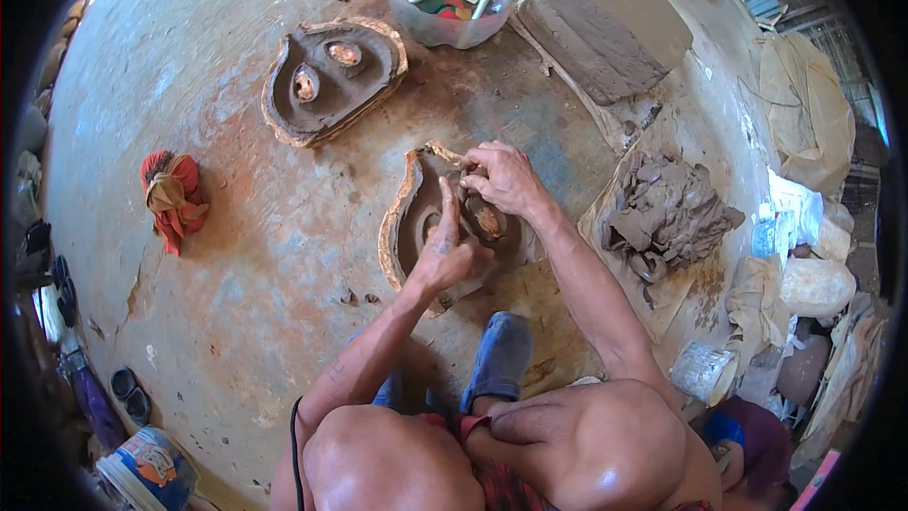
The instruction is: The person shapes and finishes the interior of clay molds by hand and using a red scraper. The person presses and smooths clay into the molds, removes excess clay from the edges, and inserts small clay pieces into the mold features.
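Note:
On the floor before me lies a rounded mold [388, 244] with a rough, pale orange rim, lined inside with wet grey-brown clay. Two oval raised parts stand inside it; an orange knob [488, 220] shows on the right one. My left hand [452, 251] rests over the middle of the mold, its index finger stretched out against the clay and the other fingers partly curled. At the mold's far right edge, my right hand [506, 178] has its fingertips closed together on the clay lining. My hands hide part of the lining.
A second clay-lined mold [326, 118] lies farther left. Behind are a clear plastic bowl [416, 24] with small tools and a big clay block [605, 28]. Loose clay scraps [673, 208] pile up at right, a red cloth bundle [175, 199] at left.

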### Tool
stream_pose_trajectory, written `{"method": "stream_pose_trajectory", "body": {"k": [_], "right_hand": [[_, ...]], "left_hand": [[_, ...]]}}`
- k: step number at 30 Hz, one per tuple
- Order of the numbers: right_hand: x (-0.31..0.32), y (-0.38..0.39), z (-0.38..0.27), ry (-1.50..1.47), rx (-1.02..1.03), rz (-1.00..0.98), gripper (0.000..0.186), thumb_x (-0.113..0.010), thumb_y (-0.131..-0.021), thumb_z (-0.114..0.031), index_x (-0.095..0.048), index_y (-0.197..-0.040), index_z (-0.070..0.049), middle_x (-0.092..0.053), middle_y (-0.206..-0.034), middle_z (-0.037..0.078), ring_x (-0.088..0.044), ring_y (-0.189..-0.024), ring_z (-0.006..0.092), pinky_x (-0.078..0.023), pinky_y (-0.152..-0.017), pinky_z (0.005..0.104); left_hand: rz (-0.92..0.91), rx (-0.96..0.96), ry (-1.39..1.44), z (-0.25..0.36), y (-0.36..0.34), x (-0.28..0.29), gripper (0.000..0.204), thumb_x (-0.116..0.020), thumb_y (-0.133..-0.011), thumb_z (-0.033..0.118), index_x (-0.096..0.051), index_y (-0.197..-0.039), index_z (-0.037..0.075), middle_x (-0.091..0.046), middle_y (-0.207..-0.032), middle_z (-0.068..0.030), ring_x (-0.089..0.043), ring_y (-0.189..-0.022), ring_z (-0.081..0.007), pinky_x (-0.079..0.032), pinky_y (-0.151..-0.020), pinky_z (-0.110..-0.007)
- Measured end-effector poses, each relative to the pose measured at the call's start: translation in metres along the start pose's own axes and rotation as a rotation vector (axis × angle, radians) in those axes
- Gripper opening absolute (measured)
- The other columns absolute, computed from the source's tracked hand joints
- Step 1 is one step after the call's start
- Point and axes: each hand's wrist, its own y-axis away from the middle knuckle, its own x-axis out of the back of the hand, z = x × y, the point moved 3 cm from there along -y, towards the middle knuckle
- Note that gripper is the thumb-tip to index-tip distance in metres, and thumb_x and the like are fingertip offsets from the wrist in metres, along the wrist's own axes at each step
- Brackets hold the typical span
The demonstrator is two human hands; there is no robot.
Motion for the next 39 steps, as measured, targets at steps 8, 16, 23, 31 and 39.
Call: {"method": "stream_pose_trajectory", "body": {"k": [8,16,23,31,39], "right_hand": [[0.004,0.017,0.003,-0.054,-0.053,0.056,0.021,-0.077,-0.086,-0.017,-0.077,-0.104,-0.005,-0.069,-0.092,0.015,-0.066,-0.095,0.0354,-0.053,-0.089,0.0444],[0.0,0.038,0.014,0.207,-0.049,-0.067,0.016,-0.072,-0.092,-0.023,-0.08,-0.099,-0.012,-0.068,-0.096,0.014,-0.065,-0.103,0.0348,-0.054,-0.092,0.0465],[0.006,0.047,0.004,0.233,-0.119,-0.057,0.015,-0.067,-0.094,-0.02,-0.079,-0.1,-0.012,-0.068,-0.097,0.013,-0.065,-0.105,0.0345,-0.054,-0.093,0.0459],[0.024,0.074,-0.009,0.286,-0.175,-0.124,0.043,-0.062,-0.091,-0.008,-0.072,-0.132,-0.017,-0.064,-0.112,0.014,-0.064,-0.111,0.0347,-0.057,-0.091,0.0472],[0.01,0.058,-0.006,0.435,0.008,-0.317,0.049,-0.064,-0.091,-0.006,-0.071,-0.138,-0.018,-0.06,-0.113,0.012,-0.06,-0.11,0.0326,-0.056,-0.09,0.0446]], "left_hand": [[0.082,-0.013,-0.547,0.004,-0.013,0.009,0.109,-0.058,-0.084,-0.004,0.009,-0.169,0.009,-0.053,-0.144,-0.0394,-0.068,-0.112,-0.0511,-0.055,-0.097,-0.054],[0.071,-0.144,-0.832,0.012,-0.032,0.02,0.102,-0.054,-0.079,-0.007,-0.008,-0.169,0.006,-0.073,-0.117,-0.0299,-0.071,-0.091,-0.0514,-0.059,-0.085,-0.056],[0.152,-0.411,-0.815,0.009,-0.035,0.027,0.101,-0.062,-0.077,0.0,-0.019,-0.168,0.009,-0.07,-0.082,-0.0311,-0.069,-0.077,-0.0507,-0.056,-0.074,-0.059],[0.353,-0.166,-0.222,0.032,-0.016,0.062,0.04,-0.055,-0.102,-0.002,-0.062,-0.14,0.006,-0.075,-0.124,-0.0154,-0.076,-0.079,-0.0182,-0.06,-0.074,-0.033],[0.553,-0.245,-0.267,-0.078,-0.003,0.117,0.035,-0.057,-0.109,0.021,-0.068,-0.139,0.009,-0.075,-0.128,-0.0145,-0.07,-0.117,-0.0257,-0.055,-0.099,-0.038]]}}
